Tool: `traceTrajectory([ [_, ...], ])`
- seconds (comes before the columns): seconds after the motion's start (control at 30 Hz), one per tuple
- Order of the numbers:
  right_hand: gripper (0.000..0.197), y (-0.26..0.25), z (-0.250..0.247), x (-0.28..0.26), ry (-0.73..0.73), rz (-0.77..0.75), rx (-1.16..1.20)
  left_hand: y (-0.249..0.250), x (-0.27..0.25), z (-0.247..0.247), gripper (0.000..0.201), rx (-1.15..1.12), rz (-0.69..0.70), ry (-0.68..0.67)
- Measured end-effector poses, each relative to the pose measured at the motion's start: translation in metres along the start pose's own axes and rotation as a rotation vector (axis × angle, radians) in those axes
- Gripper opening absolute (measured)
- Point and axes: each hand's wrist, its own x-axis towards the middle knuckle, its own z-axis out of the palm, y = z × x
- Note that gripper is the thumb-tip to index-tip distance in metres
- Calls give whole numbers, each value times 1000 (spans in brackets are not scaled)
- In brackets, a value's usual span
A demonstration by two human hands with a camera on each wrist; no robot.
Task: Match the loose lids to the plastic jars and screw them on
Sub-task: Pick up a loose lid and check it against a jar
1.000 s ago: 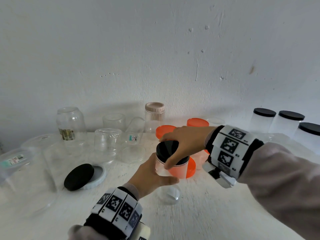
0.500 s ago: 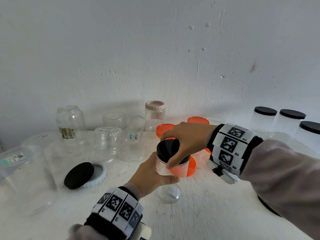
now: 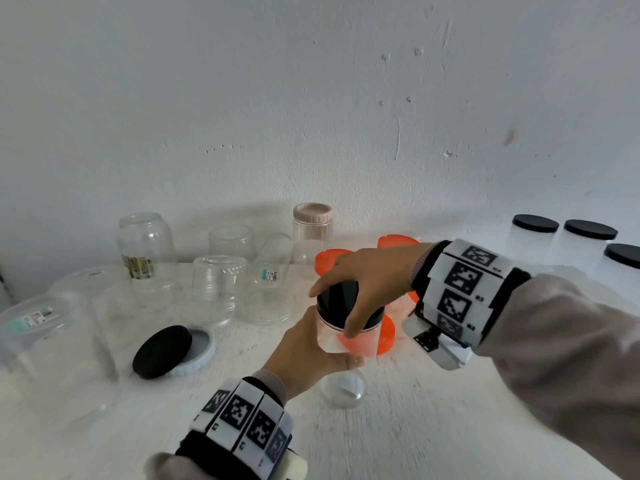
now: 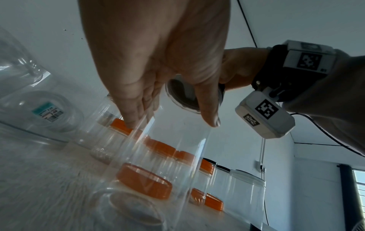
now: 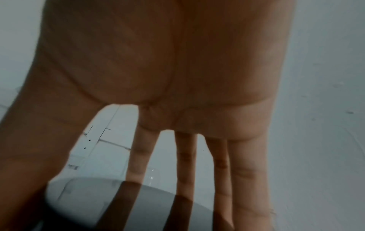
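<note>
A clear plastic jar (image 3: 329, 341) stands upright at the table's middle with a black lid (image 3: 341, 299) on its mouth. My left hand (image 3: 332, 355) grips the jar's wall from the near left, thumb in front. In the left wrist view its fingers (image 4: 134, 115) and thumb press the clear wall (image 4: 168, 156). My right hand (image 3: 332, 311) comes from the right and grips the black lid's rim from above. In the right wrist view its spread fingers (image 5: 185, 156) reach down onto the lid (image 5: 94, 201).
A loose black lid (image 3: 162, 351) leans on a pale blue lid (image 3: 199, 353) at the left. Upturned clear jars (image 3: 218, 285) and big clear tubs (image 3: 52, 348) crowd the back left. Orange lids (image 3: 386, 341) lie behind the jar. Black-lidded jars (image 3: 535, 237) stand far right.
My right hand has turned slightly around the black lid, forefinger coming nearer and thumb sliding right. The jar and my left hand have stayed in place.
</note>
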Motion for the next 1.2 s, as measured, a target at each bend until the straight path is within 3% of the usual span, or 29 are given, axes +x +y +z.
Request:
traceTrajectory([
  [0.2, 69, 3, 1, 3, 69, -30, -15, -2, 1, 2, 76, 1, 5, 22],
  [0.4, 65, -4, 17, 10, 201, 81, -92, -2, 1, 2, 82, 13, 14, 31],
  [0.63, 69, 2, 0, -2, -12, 23, 60, 0, 0, 1, 69, -11, -5, 9],
  [1.03, 65, -3, 18, 8, 208, 124, -61, 1, -1, 4, 82, 26, 24, 40],
  [1.2, 71, 3, 7, -1, 32, 59, 80, 3, -1, 3, 76, 9, 11, 17],
])
